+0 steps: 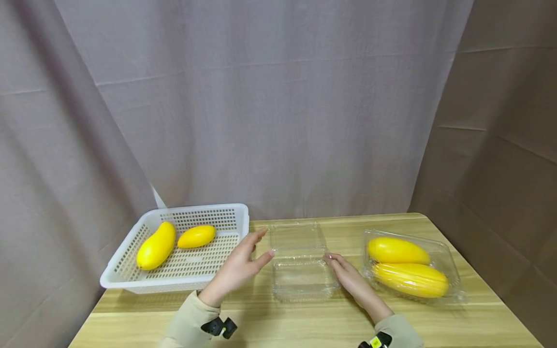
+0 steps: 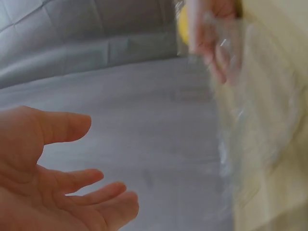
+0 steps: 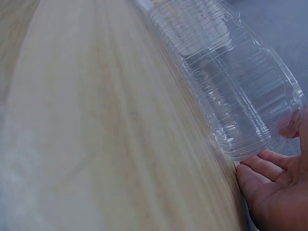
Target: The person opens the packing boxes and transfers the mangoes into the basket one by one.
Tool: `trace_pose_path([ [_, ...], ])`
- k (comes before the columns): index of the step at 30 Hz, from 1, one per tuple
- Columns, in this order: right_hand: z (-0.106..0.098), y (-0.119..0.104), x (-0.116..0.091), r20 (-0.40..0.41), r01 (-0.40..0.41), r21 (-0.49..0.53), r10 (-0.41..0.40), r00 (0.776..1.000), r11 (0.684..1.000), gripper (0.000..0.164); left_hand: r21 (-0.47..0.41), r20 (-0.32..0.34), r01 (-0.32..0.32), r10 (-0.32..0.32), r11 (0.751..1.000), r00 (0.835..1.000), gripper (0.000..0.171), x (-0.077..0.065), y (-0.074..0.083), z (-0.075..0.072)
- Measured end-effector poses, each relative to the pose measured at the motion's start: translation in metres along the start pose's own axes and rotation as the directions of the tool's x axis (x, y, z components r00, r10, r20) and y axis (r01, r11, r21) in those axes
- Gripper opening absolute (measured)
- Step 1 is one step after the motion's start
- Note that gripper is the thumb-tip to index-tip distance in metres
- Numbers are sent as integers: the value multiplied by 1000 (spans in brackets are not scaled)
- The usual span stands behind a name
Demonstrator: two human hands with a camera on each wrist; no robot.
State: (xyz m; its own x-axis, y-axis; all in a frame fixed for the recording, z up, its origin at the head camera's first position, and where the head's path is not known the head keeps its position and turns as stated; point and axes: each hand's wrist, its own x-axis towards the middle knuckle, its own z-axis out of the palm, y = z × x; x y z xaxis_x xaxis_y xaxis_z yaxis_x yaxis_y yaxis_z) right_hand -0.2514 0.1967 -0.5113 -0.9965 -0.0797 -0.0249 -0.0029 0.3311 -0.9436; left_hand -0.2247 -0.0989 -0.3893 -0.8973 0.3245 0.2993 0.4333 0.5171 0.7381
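Note:
An open clear plastic clamshell box (image 1: 304, 278) lies on the table between the hands, its lid (image 1: 298, 237) folded back toward the curtain. At the box's right edge, near the hinge, my right hand (image 1: 350, 280) grips the rim; in the right wrist view the thumb shows through the plastic, and the fingers (image 3: 269, 166) lie under the end. My left hand (image 1: 239, 266) is beside the box's left edge, thumb and fingers spread, holding nothing. In the left wrist view its palm (image 2: 48, 192) faces the box across a gap.
To the left, a white perforated basket (image 1: 174, 285) holds two yellow mango-like fruits, one larger (image 1: 157, 246) and one smaller (image 1: 197, 236). At right, a closed clear box (image 1: 454, 270) contains two more yellow fruits (image 1: 398, 250). A grey curtain (image 1: 278, 121) hangs behind the wooden table (image 1: 278, 324).

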Motion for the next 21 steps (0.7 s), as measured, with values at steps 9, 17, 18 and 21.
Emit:
trace_pose_path([
  [9, 0, 2, 1, -18, -10, -4, 10, 1000, 1000, 52, -31, 41, 16, -15, 999, 999, 66, -8, -14, 37],
  [17, 1, 0, 0, -4, 1, -4, -1, 1000, 1000, 53, -3, 25, 130, -130, 992, 991, 77, -16, -36, 49],
  [18, 1, 0, 0, -6, -1, -5, 1, 1000, 1000, 53, -2, 26, 137, -137, 991, 990, 77, -17, -38, 50],
  [21, 1, 0, 0, -11, 0, -15, 0, 1000, 1000, 53, -23, 49, 155, -154, 988, 987, 77, -21, -43, 52],
])
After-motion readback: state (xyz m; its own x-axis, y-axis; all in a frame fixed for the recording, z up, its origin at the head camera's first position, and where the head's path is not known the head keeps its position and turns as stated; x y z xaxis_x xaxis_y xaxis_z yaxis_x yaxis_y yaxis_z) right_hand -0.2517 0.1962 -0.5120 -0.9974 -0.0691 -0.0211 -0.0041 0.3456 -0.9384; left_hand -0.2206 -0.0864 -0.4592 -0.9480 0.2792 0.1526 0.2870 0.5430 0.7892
